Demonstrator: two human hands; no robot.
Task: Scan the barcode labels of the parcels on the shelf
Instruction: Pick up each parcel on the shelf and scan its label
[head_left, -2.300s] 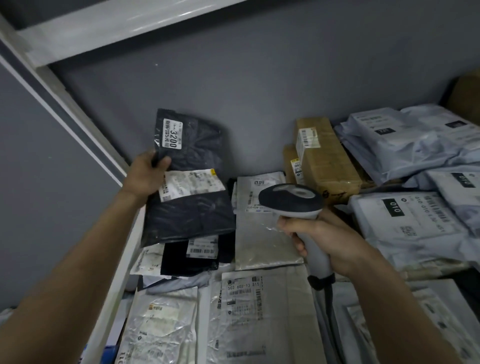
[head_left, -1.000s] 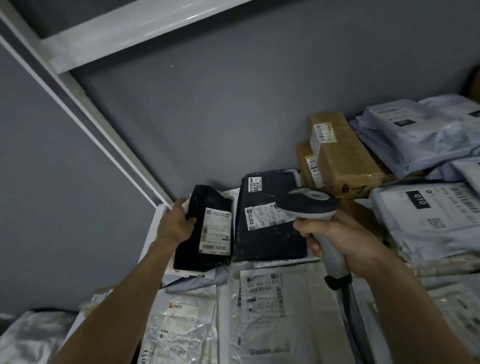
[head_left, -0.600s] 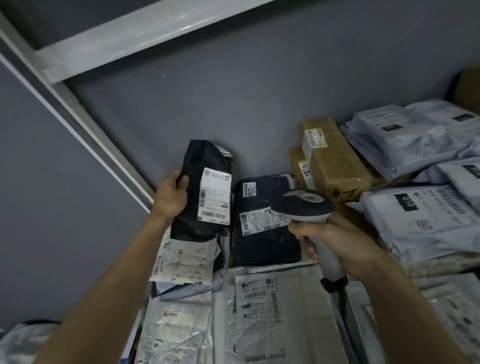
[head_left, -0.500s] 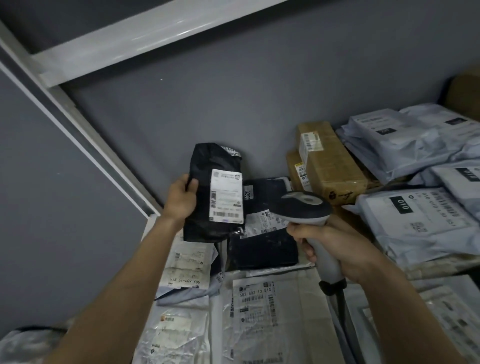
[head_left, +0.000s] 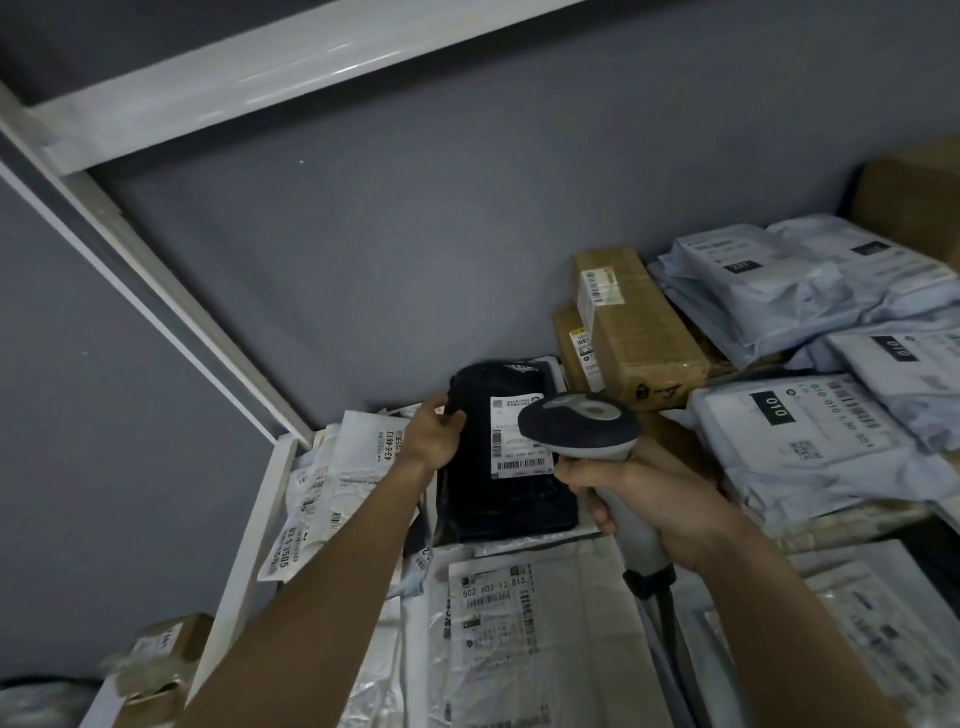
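A small black parcel (head_left: 480, 467) with a white barcode label (head_left: 511, 447) lies on top of another dark parcel near the shelf's back wall. My left hand (head_left: 434, 434) grips its upper left edge, thumb on the front. A grey and black barcode scanner (head_left: 579, 423) sits in my right hand (head_left: 644, 499), which grips the handle; the scanner's head overlaps the label's right side. Its cable (head_left: 660, 613) runs down toward me.
White and silver mailers (head_left: 343, 478) lie at the left and front (head_left: 519, 623). Brown cartons (head_left: 639, 332) stand against the back wall. A heap of pale grey mailers (head_left: 810, 415) fills the right. The white shelf post (head_left: 156, 291) slants along the left, with a carton (head_left: 156, 654) below it.
My left hand has brought the small black parcel down from mid-air and to the right, onto the dark parcel. White mailers at the left are now uncovered. The scanner stays in place.
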